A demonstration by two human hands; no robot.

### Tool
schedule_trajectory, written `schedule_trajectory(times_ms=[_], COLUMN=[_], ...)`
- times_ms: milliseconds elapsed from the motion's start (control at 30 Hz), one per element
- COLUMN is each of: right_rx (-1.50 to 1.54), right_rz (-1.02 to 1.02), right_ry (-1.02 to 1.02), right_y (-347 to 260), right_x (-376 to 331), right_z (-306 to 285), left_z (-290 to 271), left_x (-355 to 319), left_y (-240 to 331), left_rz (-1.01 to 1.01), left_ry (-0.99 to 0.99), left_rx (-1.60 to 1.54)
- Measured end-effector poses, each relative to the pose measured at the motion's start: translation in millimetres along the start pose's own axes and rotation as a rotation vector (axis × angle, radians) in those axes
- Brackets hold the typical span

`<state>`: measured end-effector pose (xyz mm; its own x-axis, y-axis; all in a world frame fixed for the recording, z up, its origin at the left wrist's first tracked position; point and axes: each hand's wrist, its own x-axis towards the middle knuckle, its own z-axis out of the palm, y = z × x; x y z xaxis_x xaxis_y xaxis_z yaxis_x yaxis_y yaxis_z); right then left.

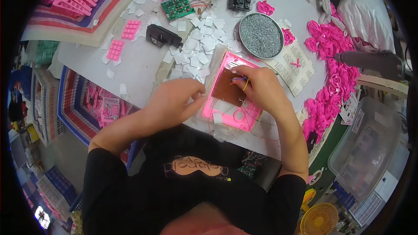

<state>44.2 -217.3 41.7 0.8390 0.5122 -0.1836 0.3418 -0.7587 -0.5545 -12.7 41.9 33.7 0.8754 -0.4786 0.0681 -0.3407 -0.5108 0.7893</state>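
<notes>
We find the right hand (261, 88) pinching thin wires over the brown board (228, 90) in the pink frame (235, 104) on the table (139, 65), left hand (176, 100) fingers closed on a white paper square — we advise steadying the frame and keeping the wires slack.

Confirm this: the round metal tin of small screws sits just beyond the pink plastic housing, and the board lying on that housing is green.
Not quite. The board lying on the pink plastic housing is brown, as the head view shows; the green circuit board lies farther back on the table. The round tin of screws does sit just beyond the housing.
</notes>
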Motion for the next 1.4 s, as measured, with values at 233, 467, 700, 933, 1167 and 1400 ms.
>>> schedule_trajectory(times_ms=[233,467,700,933,1167,1400], right_rx=[-0.017,-0.014,-0.012,-0.215,-0.275,-0.258], right_rz=[-0.053,-0.039,-0.094,-0.127,-0.153,-0.221], right_ry=[0.053,0.048,0.173,0.642,0.238,0.123], right_y=[-0.7,3.4,7.0,-21.4,-41.0,-31.9], right_x=[2.9,-1.0,-4.0,-18.8,-70.4,-56.9], right_z=[7.8,7.3,21.0,4.9,53.5,36.8], left_z=[15.6,9.3,9.5,16.4,18.7,6.6], left_x=[9.2,13.8,18.3,9.7,17.4,28.5], left_y=[-6.3,-11.2,-13.2,-3.0,-0.4,14.2], left_rz=[0.185,0.180,0.298,0.412,0.408,0.386], left_ry=[0.087,0.094,0.035,-0.221,-0.248,-0.356], left_rx=[0.114,0.121,0.186,0.496,0.492,0.514])
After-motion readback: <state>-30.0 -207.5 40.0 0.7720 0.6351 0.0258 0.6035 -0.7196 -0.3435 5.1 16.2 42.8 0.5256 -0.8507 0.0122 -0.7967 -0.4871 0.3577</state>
